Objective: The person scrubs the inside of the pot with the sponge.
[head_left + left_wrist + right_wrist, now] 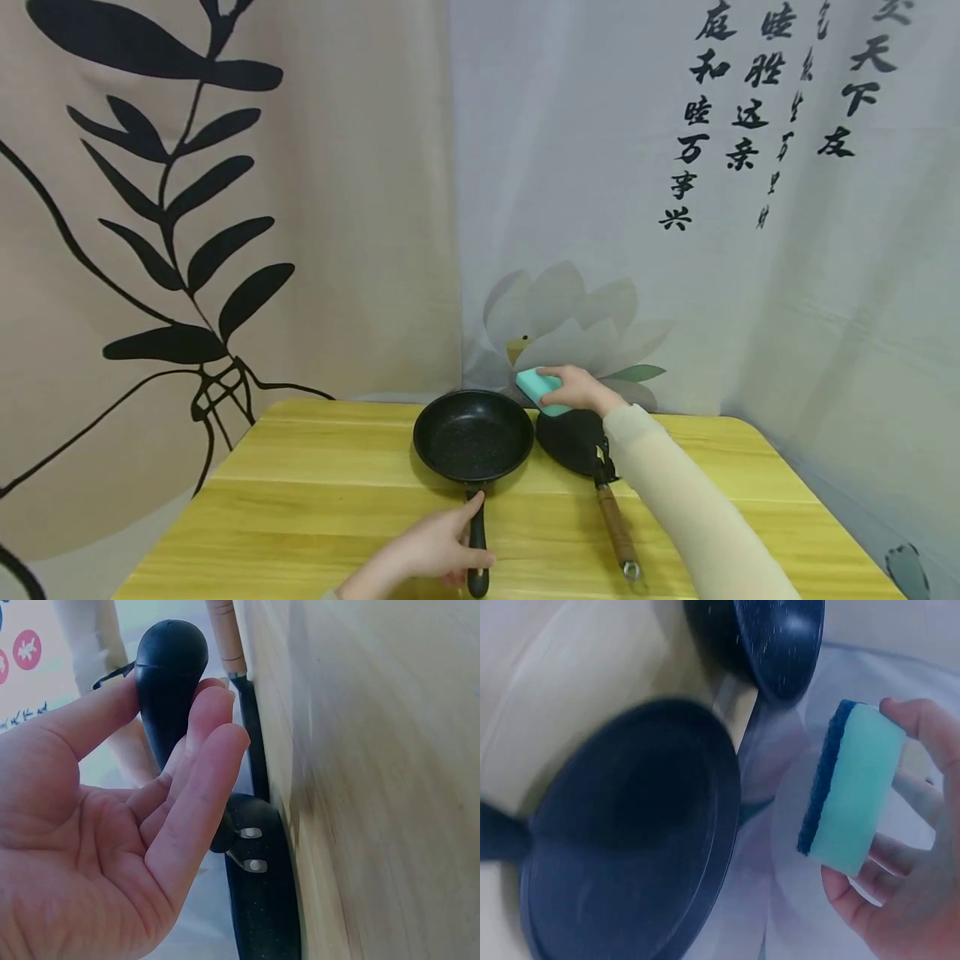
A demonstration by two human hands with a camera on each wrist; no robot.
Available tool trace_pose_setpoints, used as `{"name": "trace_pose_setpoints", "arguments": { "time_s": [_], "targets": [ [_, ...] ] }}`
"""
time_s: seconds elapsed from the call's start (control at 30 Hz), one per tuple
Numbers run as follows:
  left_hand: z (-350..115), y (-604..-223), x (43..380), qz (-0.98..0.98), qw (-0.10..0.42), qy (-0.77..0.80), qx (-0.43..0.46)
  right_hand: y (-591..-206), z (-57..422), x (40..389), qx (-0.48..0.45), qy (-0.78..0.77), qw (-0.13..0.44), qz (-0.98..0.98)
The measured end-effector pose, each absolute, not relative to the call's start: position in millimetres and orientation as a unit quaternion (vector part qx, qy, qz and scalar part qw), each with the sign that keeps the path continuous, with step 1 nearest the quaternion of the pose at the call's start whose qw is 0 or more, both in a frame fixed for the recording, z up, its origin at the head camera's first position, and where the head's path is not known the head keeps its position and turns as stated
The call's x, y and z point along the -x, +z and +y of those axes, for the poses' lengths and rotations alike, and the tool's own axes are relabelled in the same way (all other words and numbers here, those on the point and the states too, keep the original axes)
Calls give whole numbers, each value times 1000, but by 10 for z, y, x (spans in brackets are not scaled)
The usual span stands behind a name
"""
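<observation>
A black frying pan (472, 435) sits on the table, its handle toward me. My left hand (435, 542) holds that handle; in the left wrist view thumb and fingers lie on both sides of the black handle (166, 690). Over the far edge of the table, my right hand (576, 390) pinches a sponge (542, 388) between thumb and fingers. The right wrist view shows the sponge as a mint-green block (861, 787) with a dark scouring layer on one face. Below it in the head view lies a second dark pan (566, 442) with a wooden handle (617, 525).
The yellow wooden table (322, 475) ends just beyond both pans, close to a cloth backdrop (360, 208) printed with leaves, a lotus and writing. The second pan lies right beside the frying pan, partly behind my right sleeve (690, 500).
</observation>
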State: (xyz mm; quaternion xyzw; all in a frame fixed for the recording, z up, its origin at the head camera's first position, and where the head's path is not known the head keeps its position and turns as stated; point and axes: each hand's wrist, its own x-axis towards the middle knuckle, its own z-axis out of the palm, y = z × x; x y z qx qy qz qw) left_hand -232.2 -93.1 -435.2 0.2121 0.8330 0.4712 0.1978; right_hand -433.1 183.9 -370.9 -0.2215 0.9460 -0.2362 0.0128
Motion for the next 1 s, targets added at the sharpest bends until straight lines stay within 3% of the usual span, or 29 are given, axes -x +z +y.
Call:
{"name": "trace_pose_setpoints", "arguments": {
  "time_s": [0.53, 1.0],
  "targets": [
    [-934, -4317, 2304, 834, 201, 464, -221, -3748, 2643, 4327, 149, -259, -14, 954],
    [-941, -4348, 2317, 826, 209, 475, -221, -3853, 3210, 4124, 107, -277, -41, 954]
  ]
}}
